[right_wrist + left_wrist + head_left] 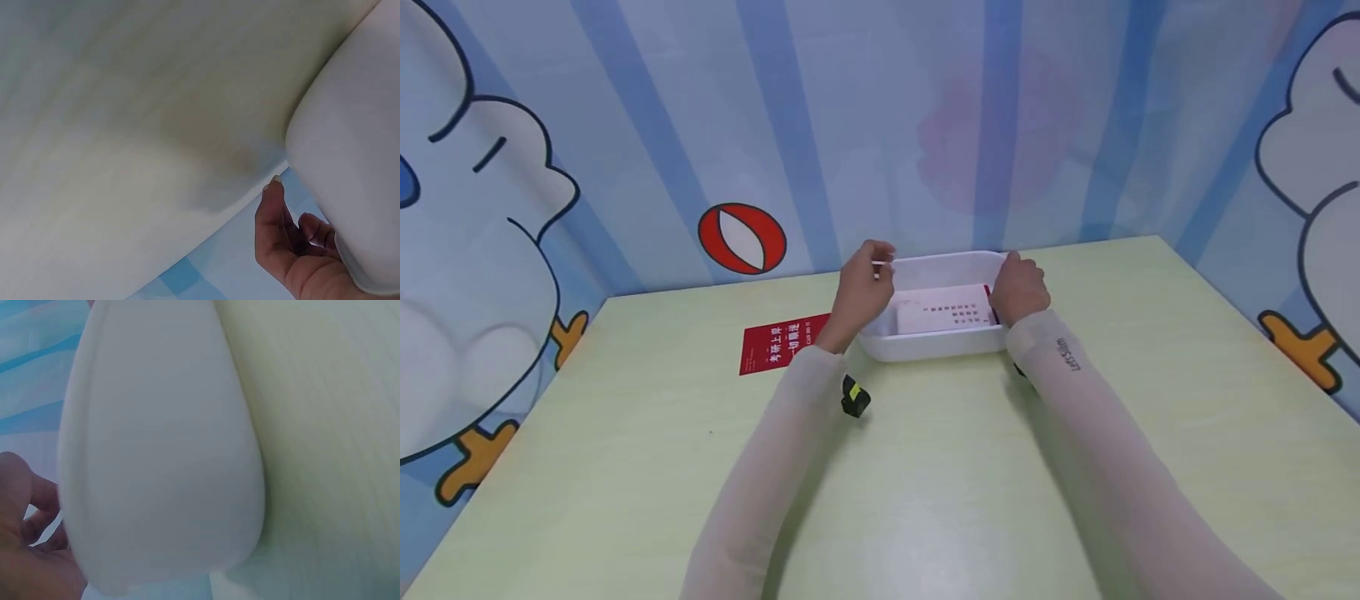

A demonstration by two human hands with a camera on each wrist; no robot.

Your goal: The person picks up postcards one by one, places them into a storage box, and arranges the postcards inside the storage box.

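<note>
A white plastic tray (940, 346) sits at the far middle of the pale green table (925, 483). Inside it lies a white printed card (943, 312) with a red edge. My left hand (868, 287) grips the tray's left end, fingers curled over the rim. My right hand (1018, 285) grips the right end. In the left wrist view the tray's outer wall (162, 444) fills the frame, with my left hand (28, 550) curled at its lower left. The right wrist view shows my right hand (294, 250) with fingers curled under the rim of the tray (356, 144).
A red card (778, 343) with white print lies flat on the table just left of the tray. A blue striped wall with cartoon figures and a red-and-white ball (742, 238) closes in the table at the back and sides.
</note>
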